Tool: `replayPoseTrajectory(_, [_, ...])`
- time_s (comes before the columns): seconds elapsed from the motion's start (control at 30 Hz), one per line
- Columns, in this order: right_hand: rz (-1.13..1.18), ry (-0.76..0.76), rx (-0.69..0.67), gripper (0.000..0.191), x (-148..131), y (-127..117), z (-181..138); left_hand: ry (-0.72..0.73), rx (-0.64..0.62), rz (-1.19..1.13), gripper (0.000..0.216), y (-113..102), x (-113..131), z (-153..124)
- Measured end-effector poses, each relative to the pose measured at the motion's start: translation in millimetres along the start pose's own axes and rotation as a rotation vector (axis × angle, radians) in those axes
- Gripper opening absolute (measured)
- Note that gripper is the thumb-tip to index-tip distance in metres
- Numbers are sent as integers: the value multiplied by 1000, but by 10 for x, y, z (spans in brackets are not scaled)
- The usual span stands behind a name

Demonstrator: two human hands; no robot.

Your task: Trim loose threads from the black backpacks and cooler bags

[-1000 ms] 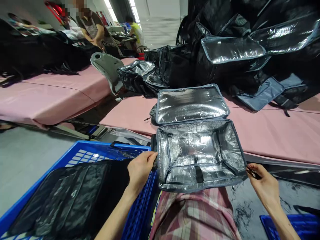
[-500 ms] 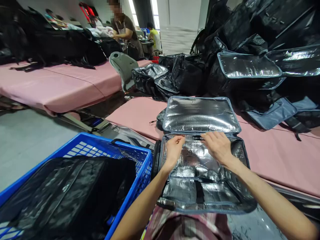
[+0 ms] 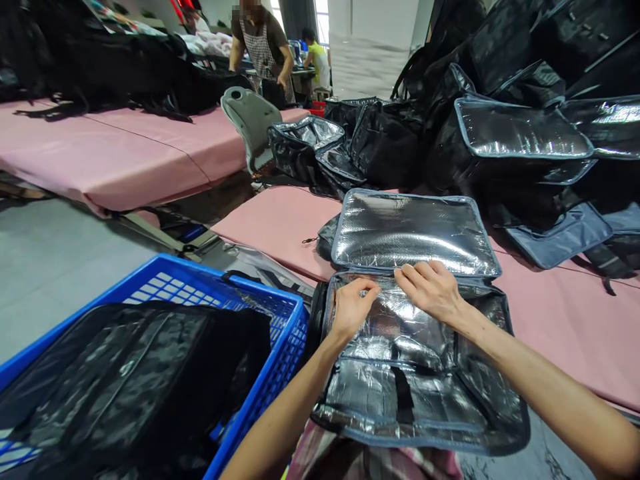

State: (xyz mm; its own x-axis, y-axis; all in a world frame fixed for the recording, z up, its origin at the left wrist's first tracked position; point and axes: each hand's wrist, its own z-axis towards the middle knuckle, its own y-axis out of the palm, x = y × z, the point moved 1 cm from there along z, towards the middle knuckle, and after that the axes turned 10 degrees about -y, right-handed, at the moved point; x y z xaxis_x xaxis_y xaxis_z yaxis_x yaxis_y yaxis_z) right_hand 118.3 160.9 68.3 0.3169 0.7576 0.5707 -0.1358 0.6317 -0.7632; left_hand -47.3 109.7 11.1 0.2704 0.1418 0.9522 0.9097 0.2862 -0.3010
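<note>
An open cooler bag [image 3: 415,393] with silver foil lining rests on my lap and the edge of a pink table [image 3: 280,223]. Its lid [image 3: 415,230] lies flipped back on the table. My left hand [image 3: 353,308] reaches inside, fingers curled and pinching the foil at the far wall. My right hand [image 3: 433,290] lies beside it with fingers stretched flat over the bag's far rim, pressing the lining.
A blue plastic crate [image 3: 200,300] holding folded black bags [image 3: 125,380] stands at my left. Many black and grey cooler bags [image 3: 500,127] are piled at the back right. A grey chair [image 3: 250,127] and a second pink table [image 3: 115,160] lie left. A person in an apron [image 3: 263,43] works far back.
Both hands left the bag's side edges and moved inside to its far wall. In the last half second they shifted slightly, and the bag sits lower in view.
</note>
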Motion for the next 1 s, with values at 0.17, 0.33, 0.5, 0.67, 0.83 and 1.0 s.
replayPoseTrajectory(0.17, [112,9,3,27,-15,3,29,8,-13,-29,14,-6,-10,8])
replayPoseTrajectory(0.33, [21,-1,-5,26,-25,7,76,20,-59,30,14,-62,-16,-13])
replayPoseTrajectory(0.5, [178,342,11,18,25,-64,-51,172,-169,348,24,-260,177,41])
replayPoseTrajectory(0.67, [417,611,-48,17,40,-76,-164,477,59,551,23,-292,317,245])
replayPoseTrajectory(0.83, [354,537,-66,13,-72,-61,-234,748,3,624,25,-252,45,212])
replayPoseTrajectory(1.0, [298,494,-30,14,-165,-66,-278,729,20,575,19,-265,24,192])
